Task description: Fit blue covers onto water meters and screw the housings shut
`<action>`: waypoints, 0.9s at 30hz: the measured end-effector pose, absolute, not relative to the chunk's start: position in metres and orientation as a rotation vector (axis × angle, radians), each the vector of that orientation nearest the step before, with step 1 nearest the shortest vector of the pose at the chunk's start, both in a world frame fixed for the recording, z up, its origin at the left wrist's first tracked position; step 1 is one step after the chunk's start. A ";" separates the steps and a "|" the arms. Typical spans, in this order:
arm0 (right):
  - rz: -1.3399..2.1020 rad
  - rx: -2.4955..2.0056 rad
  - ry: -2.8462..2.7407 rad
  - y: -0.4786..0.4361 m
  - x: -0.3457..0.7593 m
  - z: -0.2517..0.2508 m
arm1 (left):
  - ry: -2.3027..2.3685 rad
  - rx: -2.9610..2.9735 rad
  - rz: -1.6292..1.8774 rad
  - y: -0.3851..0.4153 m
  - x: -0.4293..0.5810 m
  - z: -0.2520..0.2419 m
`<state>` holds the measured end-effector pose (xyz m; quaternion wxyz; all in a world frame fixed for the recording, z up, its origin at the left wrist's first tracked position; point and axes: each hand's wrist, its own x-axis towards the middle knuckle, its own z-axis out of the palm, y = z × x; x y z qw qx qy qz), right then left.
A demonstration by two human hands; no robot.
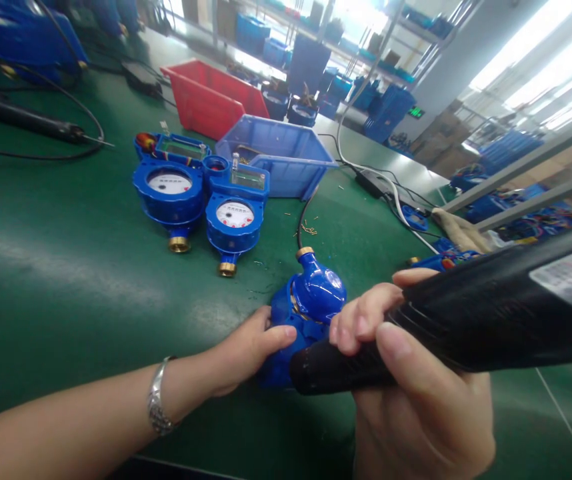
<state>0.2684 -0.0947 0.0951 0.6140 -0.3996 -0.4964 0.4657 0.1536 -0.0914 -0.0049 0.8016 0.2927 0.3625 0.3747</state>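
Note:
My left hand [246, 350] grips the side of a blue water meter [311, 300] that lies turned over on the green table, its brass end pointing away from me. My right hand [411, 380] is closed round a black electric screwdriver [466, 320], whose front end is down at the meter's near side. The tip is hidden behind the tool. A metal bracelet sits on my left wrist.
Two more blue water meters [171, 193] [235, 220] stand face up further back. Behind them are a blue bin [281, 157] and a red bin [211, 97]. Another black screwdriver [26, 120] lies at far left. Loose screws [309, 230] and cables lie nearby.

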 end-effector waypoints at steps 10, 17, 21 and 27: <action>1.105 -0.904 -1.221 -0.097 0.281 0.096 | 1.310 1.567 0.588 -0.054 0.130 0.007; 1.135 -0.964 -1.212 -0.101 0.288 0.100 | 1.670 1.728 0.669 0.030 0.170 -0.013; 1.138 -0.996 -1.236 -0.100 0.292 0.099 | 1.855 1.746 0.579 0.064 0.191 -0.029; 1.221 -0.964 -1.247 -0.098 0.295 0.096 | 1.883 1.782 0.412 0.089 0.199 -0.023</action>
